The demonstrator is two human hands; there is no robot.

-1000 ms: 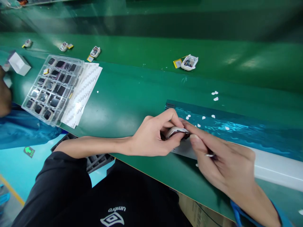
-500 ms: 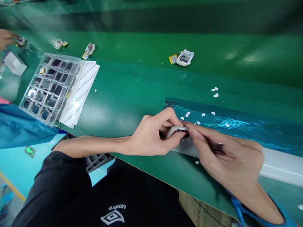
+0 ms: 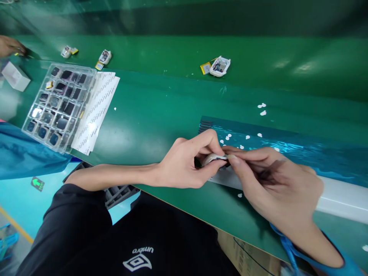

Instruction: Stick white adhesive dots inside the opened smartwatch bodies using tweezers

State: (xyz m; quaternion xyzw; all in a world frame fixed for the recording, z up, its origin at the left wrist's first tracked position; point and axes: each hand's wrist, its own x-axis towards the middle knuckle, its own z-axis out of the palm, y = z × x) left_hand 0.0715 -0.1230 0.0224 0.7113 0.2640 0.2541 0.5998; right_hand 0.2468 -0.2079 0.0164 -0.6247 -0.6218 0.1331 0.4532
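My left hand (image 3: 188, 161) is closed round a small white watch case (image 3: 212, 158), held tilted between thumb and fingers just above the bench's front part. At the right end of the case, my right hand (image 3: 276, 184) has its thumb and forefinger pressed together, touching the case edge. What those fingertips pinch is hidden. Something dark lies in the curled right palm, too shadowed to name. Beneath both hands is a blue film sheet (image 3: 299, 153) with small white round stickers (image 3: 228, 137) on it and a white strip (image 3: 342, 199) along its near side.
An open watch case (image 3: 220, 66) with a yellow-edged battery (image 3: 205, 68) lies farther back; two similar sets sit at the left. A clear compartment tray (image 3: 93, 76) of watch parts stands beside printed white sheets (image 3: 97, 111). A co-worker's hand (image 3: 10, 46) and a white box (image 3: 15, 76) are far left.
My right hand has turned slightly, its fingers curling more, and the shiny piece in its palm is now hidden. The left hand keeps its grip. The co-worker's hand no longer covers a white case.
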